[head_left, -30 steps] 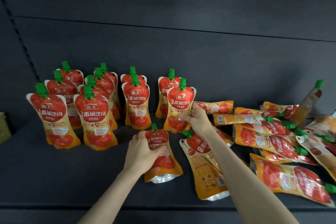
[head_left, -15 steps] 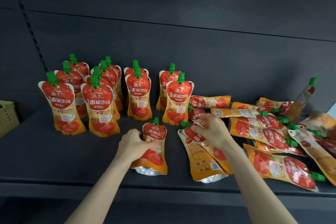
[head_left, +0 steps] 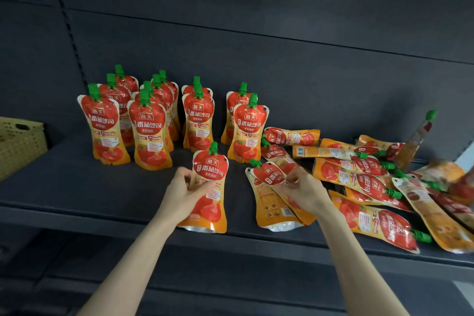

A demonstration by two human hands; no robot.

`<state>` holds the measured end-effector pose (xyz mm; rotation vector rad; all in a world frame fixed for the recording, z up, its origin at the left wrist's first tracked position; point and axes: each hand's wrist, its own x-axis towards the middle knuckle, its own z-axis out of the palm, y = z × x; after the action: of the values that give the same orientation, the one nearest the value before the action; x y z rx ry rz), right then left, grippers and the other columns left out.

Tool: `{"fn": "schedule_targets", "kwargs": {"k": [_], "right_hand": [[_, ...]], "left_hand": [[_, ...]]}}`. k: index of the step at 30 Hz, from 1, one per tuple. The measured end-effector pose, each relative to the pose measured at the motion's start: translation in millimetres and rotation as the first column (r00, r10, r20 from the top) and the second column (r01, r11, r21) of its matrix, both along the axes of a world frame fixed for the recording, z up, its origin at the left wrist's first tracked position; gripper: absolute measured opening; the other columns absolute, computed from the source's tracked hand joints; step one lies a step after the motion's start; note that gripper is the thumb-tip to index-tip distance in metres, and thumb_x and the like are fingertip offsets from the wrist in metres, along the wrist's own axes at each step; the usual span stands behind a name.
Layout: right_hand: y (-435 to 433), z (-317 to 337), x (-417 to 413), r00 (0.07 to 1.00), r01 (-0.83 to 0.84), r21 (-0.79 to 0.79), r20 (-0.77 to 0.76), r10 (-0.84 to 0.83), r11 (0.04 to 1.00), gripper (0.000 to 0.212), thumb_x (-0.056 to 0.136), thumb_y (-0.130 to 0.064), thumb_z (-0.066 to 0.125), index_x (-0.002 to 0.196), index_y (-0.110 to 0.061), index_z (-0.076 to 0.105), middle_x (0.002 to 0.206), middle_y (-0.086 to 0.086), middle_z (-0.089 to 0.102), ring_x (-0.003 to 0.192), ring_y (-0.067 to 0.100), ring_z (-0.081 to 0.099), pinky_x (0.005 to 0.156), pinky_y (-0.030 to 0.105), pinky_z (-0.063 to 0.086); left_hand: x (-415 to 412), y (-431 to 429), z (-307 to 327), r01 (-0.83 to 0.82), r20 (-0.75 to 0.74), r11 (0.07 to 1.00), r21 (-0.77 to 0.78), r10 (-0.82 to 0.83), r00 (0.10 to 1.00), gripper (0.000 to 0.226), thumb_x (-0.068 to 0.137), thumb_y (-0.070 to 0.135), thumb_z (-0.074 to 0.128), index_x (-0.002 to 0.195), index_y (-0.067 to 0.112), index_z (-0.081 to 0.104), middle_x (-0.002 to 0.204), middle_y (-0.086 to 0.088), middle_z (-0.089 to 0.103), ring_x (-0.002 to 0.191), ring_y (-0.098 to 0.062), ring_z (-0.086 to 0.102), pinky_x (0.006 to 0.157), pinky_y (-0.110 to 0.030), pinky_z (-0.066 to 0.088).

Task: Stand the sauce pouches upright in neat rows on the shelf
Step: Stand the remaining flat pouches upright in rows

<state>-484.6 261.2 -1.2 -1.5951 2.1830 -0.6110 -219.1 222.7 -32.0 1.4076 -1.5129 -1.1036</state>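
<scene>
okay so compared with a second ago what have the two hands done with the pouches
The right hand let go of the upright front pouch and came back to grip a lying pouch near its spout. The left hand kept hold of its pouch, now tipped more upright. The standing rows, the pile and the shelf look unchanged.

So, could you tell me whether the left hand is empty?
No, the left hand grips a red-and-orange sauce pouch with a green cap at the shelf front.

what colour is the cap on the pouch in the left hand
Green. The cap tops the pouch held by the left hand, clearest in the head view.
</scene>
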Motion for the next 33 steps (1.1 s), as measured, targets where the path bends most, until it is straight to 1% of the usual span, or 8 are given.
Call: {"fn": "schedule_targets", "kwargs": {"k": [5, 9, 12, 15, 20, 24, 30, 33], "right_hand": [[2, 13, 5, 0.997, 0.027, -0.124, 0.081, -0.017, 0.992, 0.079, 0.065, -0.041, 0.082, 0.127, -0.011, 0.044, 0.124, 0.006, 0.058, 0.111, 0.026, 0.057, 0.094, 0.046, 0.047], [-1, 30, 20, 0.985, -0.057, -0.267, 0.143, 0.099, 0.962, 0.055, 0.069, -0.034, 0.080, 0.113, -0.012, 0.056, 0.110, 0.002, 0.065, 0.099, 0.020, 0.062, 0.086, 0.040, 0.053], [-8, 42, 45, 0.965, -0.086, -0.372, 0.201, 0.171, 0.924, 0.044, 0.072, -0.034, 0.078, 0.105, -0.018, 0.054, 0.100, -0.007, 0.064, 0.089, 0.010, 0.062, 0.071, 0.022, 0.051], [-17, 45, 78, 0.900, -0.046, -0.440, 0.370, 0.228, 0.897, 0.040, 0.074, -0.030, 0.077, 0.105, -0.020, 0.054, 0.098, -0.010, 0.065, 0.089, 0.007, 0.064, 0.072, 0.019, 0.052], [-38, 19, 138, 0.786, 0.074, -0.466, 0.571, 0.236, 0.882, 0.045, 0.074, -0.021, 0.078, 0.112, -0.015, 0.056, 0.102, -0.005, 0.069, 0.089, 0.003, 0.066, 0.069, 0.014, 0.052], [-50, 3, 175, 0.711, 0.182, -0.477, 0.667, 0.220, 0.860, 0.048, 0.075, -0.021, 0.077, 0.118, -0.020, 0.055, 0.105, -0.007, 0.068, 0.091, 0.000, 0.065, 0.067, 0.010, 0.051], [-52, -15, 195, 0.719, 0.185, -0.472, 0.663, 0.209, 0.862, 0.051, 0.079, -0.017, 0.073, 0.121, -0.025, 0.046, 0.110, -0.013, 0.062, 0.097, -0.002, 0.061, 0.070, 0.008, 0.051], [-45, -30, 194, 0.730, 0.130, -0.427, 0.651, 0.205, 0.895, 0.053, 0.080, -0.007, 0.071, 0.122, -0.023, 0.042, 0.113, -0.009, 0.061, 0.103, 0.000, 0.060, 0.083, 0.018, 0.054]], "left_hand": [[-2, 14, 6, -0.014, -0.092, 0.998, -0.064, 0.008, 0.996, 0.041, 0.077, 0.038, 0.070, 0.107, 0.023, 0.045, 0.098, 0.012, 0.061, 0.086, -0.005, 0.063, 0.057, -0.012, 0.046], [6, 13, 12, 0.009, -0.172, 0.989, -0.148, -0.035, 0.984, 0.028, 0.077, 0.032, 0.072, 0.098, 0.023, 0.056, 0.092, 0.012, 0.068, 0.081, 0.001, 0.066, 0.055, -0.007, 0.047], [23, 3, 19, 0.013, -0.230, 0.981, -0.193, -0.058, 0.971, 0.029, 0.077, 0.027, 0.073, 0.101, 0.021, 0.057, 0.094, 0.012, 0.070, 0.088, 0.000, 0.066, 0.060, -0.009, 0.050], [44, -10, 21, 0.027, -0.252, 0.974, -0.225, -0.085, 0.964, 0.027, 0.077, 0.024, 0.073, 0.100, 0.026, 0.058, 0.099, 0.012, 0.069, 0.094, 0.000, 0.064, 0.069, -0.015, 0.052], [85, -32, 21, 0.041, -0.270, 0.964, -0.261, -0.114, 0.956, 0.027, 0.077, 0.025, 0.072, 0.099, 0.031, 0.058, 0.102, 0.015, 0.067, 0.097, 0.002, 0.062, 0.066, -0.010, 0.050], [112, -49, 20, 0.059, -0.279, 0.958, -0.282, -0.140, 0.950, 0.025, 0.079, 0.023, 0.071, 0.099, 0.030, 0.057, 0.102, 0.015, 0.067, 0.096, 0.007, 0.061, 0.064, -0.006, 0.048], [131, -58, 7, 0.154, -0.295, 0.951, -0.267, -0.233, 0.927, 0.034, 0.079, 0.018, 0.072, 0.105, 0.031, 0.054, 0.107, 0.013, 0.066, 0.101, 0.004, 0.061, 0.069, -0.010, 0.051], [139, -56, -7, 0.214, -0.233, 0.944, -0.253, -0.274, 0.933, 0.046, 0.077, 0.014, 0.073, 0.111, 0.034, 0.050, 0.110, 0.017, 0.063, 0.104, 0.001, 0.060, 0.075, -0.014, 0.051]]}}
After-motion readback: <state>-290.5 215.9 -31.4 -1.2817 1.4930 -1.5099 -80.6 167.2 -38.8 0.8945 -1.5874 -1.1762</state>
